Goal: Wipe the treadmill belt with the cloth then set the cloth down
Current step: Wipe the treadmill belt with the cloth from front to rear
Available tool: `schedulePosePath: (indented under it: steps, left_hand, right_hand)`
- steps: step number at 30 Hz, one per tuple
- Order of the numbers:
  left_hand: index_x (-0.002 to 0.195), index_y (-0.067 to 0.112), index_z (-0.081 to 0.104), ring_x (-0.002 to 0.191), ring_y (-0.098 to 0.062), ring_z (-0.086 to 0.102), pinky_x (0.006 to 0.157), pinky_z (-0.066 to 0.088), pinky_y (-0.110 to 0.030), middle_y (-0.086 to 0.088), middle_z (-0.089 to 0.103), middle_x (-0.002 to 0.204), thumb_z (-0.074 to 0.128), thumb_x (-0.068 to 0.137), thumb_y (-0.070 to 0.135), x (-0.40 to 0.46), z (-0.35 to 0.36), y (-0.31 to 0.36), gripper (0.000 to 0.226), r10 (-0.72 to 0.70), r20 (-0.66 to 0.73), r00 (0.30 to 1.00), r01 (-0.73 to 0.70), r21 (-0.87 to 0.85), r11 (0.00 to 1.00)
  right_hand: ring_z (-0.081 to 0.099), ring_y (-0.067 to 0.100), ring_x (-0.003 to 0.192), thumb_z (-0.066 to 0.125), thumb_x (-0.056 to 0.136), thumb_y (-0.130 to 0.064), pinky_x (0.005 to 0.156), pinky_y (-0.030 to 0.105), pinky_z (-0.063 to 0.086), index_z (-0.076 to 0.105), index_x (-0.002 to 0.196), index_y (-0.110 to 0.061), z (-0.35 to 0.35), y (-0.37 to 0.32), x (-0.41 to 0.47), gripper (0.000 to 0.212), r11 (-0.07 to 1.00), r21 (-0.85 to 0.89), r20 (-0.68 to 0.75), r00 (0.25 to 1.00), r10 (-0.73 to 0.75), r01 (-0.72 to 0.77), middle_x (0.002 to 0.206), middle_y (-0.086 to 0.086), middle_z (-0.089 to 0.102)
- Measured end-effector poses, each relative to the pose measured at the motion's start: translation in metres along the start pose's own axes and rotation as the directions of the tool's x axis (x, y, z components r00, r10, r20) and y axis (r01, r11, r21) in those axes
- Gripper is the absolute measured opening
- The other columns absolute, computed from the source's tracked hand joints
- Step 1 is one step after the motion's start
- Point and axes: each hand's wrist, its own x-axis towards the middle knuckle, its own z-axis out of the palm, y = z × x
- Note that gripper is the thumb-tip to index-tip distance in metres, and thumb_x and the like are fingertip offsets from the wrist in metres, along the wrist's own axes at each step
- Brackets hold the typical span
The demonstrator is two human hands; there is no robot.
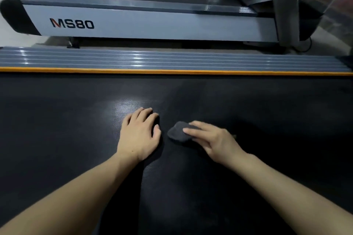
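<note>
The black treadmill belt (57, 120) fills the lower half of the view. A small dark grey cloth (176, 131) lies bunched on it near the middle. My right hand (212, 139) presses down on the cloth with straight fingers, covering its right part. My left hand (140, 129) rests flat on the belt just left of the cloth, fingers spread and relaxed, holding nothing. A pale sheen of light shows on the belt beyond my left hand.
An orange strip (172, 71) and a ribbed grey side rail (172, 60) border the belt's far edge. Beyond a narrow floor gap stands a second treadmill (133, 23) marked MS80, with its upright post (284, 5) at the right.
</note>
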Motion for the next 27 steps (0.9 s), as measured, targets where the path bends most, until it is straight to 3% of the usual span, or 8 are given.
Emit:
schedulePosePath:
  steps: [3, 6, 10, 13, 17, 21, 23, 27]
  left_hand:
    - [0.128, 0.029, 0.059, 0.139, -0.015, 0.042, 0.113, 0.029, -0.040, 0.010, 0.055, 0.141, 0.039, 0.093, 0.042, 0.002, 0.003, -0.001, 0.042, -0.012, -0.024, 1.000, 0.011, -0.006, 1.000]
    - [0.129, 0.029, 0.058, 0.140, -0.016, 0.043, 0.113, 0.030, -0.041, 0.010, 0.056, 0.140, 0.043, 0.092, 0.041, 0.002, 0.005, -0.001, 0.042, 0.000, -0.035, 0.999, 0.001, 0.012, 1.000]
    - [0.128, 0.028, 0.058, 0.138, -0.015, 0.044, 0.113, 0.030, -0.041, 0.010, 0.056, 0.139, 0.040, 0.091, 0.041, 0.002, 0.003, -0.001, 0.044, -0.007, -0.022, 1.000, 0.007, 0.016, 1.000]
    - [0.127, 0.027, 0.060, 0.137, -0.015, 0.044, 0.113, 0.030, -0.041, 0.009, 0.056, 0.139, 0.040, 0.091, 0.041, 0.002, 0.001, 0.000, 0.043, -0.006, -0.022, 1.000, 0.006, 0.011, 1.000]
    - [0.128, 0.028, 0.060, 0.140, -0.014, 0.041, 0.115, 0.029, -0.042, 0.010, 0.055, 0.141, 0.040, 0.091, 0.042, 0.002, 0.002, 0.000, 0.044, -0.016, -0.006, 1.000, 0.016, 0.017, 1.000]
    - [0.127, 0.029, 0.060, 0.139, -0.013, 0.042, 0.114, 0.028, -0.041, 0.010, 0.056, 0.140, 0.039, 0.091, 0.042, 0.003, 0.002, 0.001, 0.043, -0.007, -0.014, 1.000, 0.007, 0.012, 1.000]
    - [0.126, 0.030, 0.060, 0.139, -0.013, 0.042, 0.114, 0.028, -0.041, 0.010, 0.056, 0.139, 0.039, 0.091, 0.042, 0.003, 0.002, 0.001, 0.042, -0.005, -0.018, 1.000, 0.005, 0.017, 1.000]
    - [0.123, 0.030, 0.061, 0.138, -0.012, 0.042, 0.113, 0.028, -0.040, 0.010, 0.057, 0.138, 0.040, 0.090, 0.040, 0.002, 0.001, 0.002, 0.040, -0.008, -0.018, 1.000, 0.008, 0.017, 1.000]
  right_hand:
    - [0.061, 0.016, 0.122, 0.065, 0.093, -0.025, 0.102, 0.023, 0.041, 0.067, 0.125, -0.035, -0.004, 0.059, 0.068, 0.034, 0.972, -0.111, -0.163, 0.969, 0.186, -0.205, 0.135, -0.004, 0.062]
    - [0.061, 0.018, 0.117, 0.063, 0.094, -0.027, 0.095, 0.035, 0.049, 0.067, 0.124, -0.036, -0.013, 0.093, 0.108, 0.032, 0.908, -0.131, -0.232, 0.903, 0.362, -0.398, 0.132, -0.010, 0.062]
    - [0.064, 0.020, 0.112, 0.069, 0.090, -0.017, 0.093, 0.030, 0.050, 0.070, 0.120, -0.031, -0.012, 0.058, 0.067, 0.033, 0.924, -0.060, -0.232, 0.906, 0.354, -0.377, 0.128, -0.005, 0.065]
    - [0.061, 0.016, 0.119, 0.071, 0.089, -0.012, 0.101, 0.020, 0.045, 0.069, 0.123, -0.027, -0.018, 0.030, -0.006, 0.037, 0.975, -0.012, -0.105, 0.970, 0.220, -0.223, 0.133, -0.001, 0.063]
    - [0.056, 0.011, 0.126, 0.065, 0.095, -0.018, 0.103, 0.022, 0.044, 0.065, 0.129, -0.028, -0.032, 0.042, -0.024, 0.036, 0.997, 0.016, 0.009, 0.997, 0.074, -0.074, 0.137, -0.004, 0.059]
    - [0.059, 0.020, 0.124, 0.065, 0.093, -0.021, 0.104, 0.027, 0.040, 0.067, 0.126, -0.033, -0.037, 0.112, 0.061, 0.035, 0.932, -0.110, -0.210, 0.925, 0.317, -0.345, 0.137, 0.001, 0.061]
    - [0.056, 0.019, 0.127, 0.061, 0.096, -0.026, 0.106, 0.030, 0.039, 0.067, 0.126, -0.034, -0.038, 0.130, 0.090, 0.032, 0.886, -0.111, -0.224, 0.880, 0.419, -0.450, 0.141, -0.004, 0.058]
    - [0.059, 0.019, 0.123, 0.065, 0.092, -0.025, 0.100, 0.031, 0.044, 0.069, 0.123, -0.034, -0.033, 0.110, 0.077, 0.032, 0.880, -0.093, -0.267, 0.863, 0.429, -0.466, 0.137, -0.005, 0.060]
